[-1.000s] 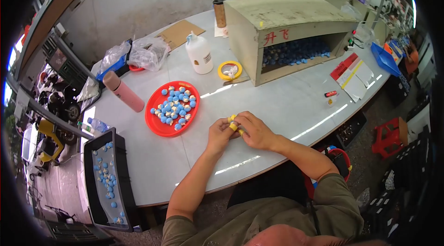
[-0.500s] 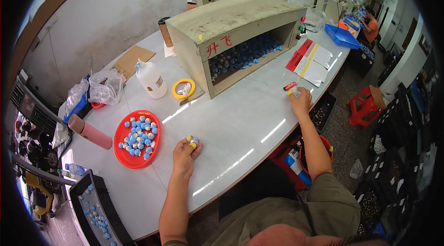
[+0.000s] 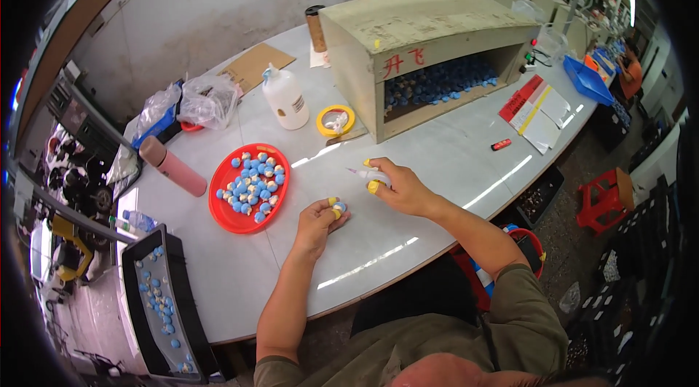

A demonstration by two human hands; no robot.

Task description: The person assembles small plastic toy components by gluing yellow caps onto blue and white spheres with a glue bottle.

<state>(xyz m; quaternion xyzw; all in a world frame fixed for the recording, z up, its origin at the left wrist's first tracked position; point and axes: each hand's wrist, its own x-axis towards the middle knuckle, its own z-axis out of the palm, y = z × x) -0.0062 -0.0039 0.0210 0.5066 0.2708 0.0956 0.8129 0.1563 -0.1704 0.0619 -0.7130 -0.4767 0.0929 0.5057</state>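
Observation:
My left hand (image 3: 314,230) is closed over the grey-white table (image 3: 378,221), pinching a small blue-and-white ball (image 3: 341,208) between taped fingertips. Opposite it, my right hand (image 3: 405,189) grips a small translucent squeeze bottle (image 3: 378,176), its thin pinkish tip pointing left above the ball. Yellow tape wraps fingertips on both hands. Left of my left hand lies a red round tray (image 3: 216,214) holding many similar blue-and-white balls (image 3: 253,184). A small red tube-like piece (image 3: 501,144) rests on the table to the right of my right hand.
A beige open-fronted metal housing (image 3: 357,81) with blue pieces inside stands behind. Near it are a yellow tape roll (image 3: 352,122), a white bottle (image 3: 287,99) and red-and-white papers (image 3: 535,112). Leftward stand a pink flask (image 3: 175,167) and a black bin (image 3: 191,307). People sit farther back.
My right hand has come left from beside the red piece, carrying the squeeze bottle close to my left hand. The red piece now lies alone. My left hand still pinches the ball; the view has shifted.

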